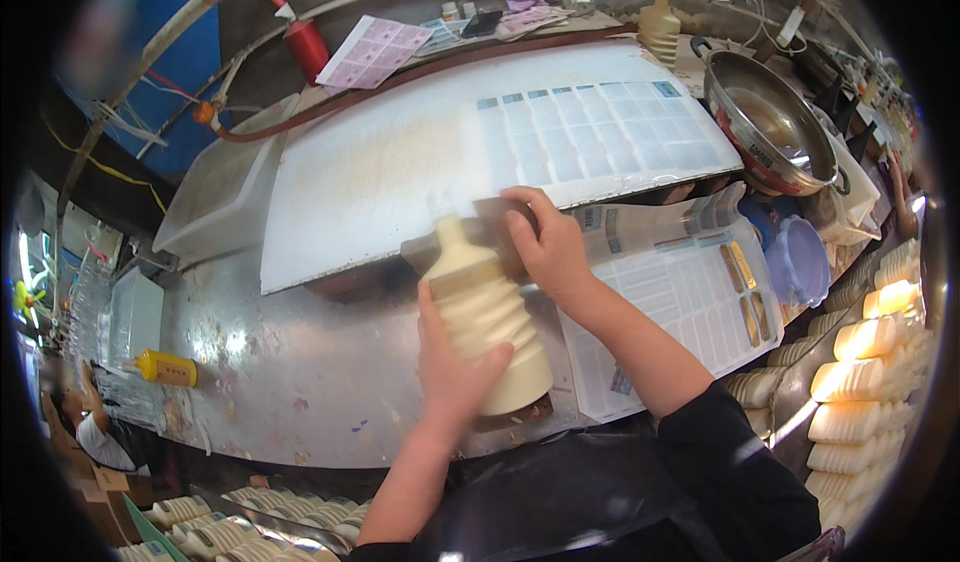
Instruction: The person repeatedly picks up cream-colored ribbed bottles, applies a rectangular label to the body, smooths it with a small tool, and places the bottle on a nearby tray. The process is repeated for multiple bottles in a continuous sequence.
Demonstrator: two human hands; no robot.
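Note:
A cream-coloured bottle (497, 327) with a narrow neck and a ribbed body lies tilted in front of me, its neck pointing away. My left hand (450, 357) is wrapped round its lower body, slightly blurred. With my right hand (548, 247) I pinch a dark brown flat piece (503, 234), like a scraper, beside the bottle's neck. A brownish flat edge also shows behind the neck; what it belongs to I cannot tell. Just beyond, a white board (360, 182) carries a wet-looking sheet of pale blue labels (590, 137).
More label sheets (660, 302), some labels gold, lie at the right. Beyond them stand a metal pan (770, 122) and a lilac basin (798, 262). A yellow bottle (165, 368) lies on the metal table (270, 362). Rows of cream bottles (850, 402) flank me. Another person (105, 437) is far left.

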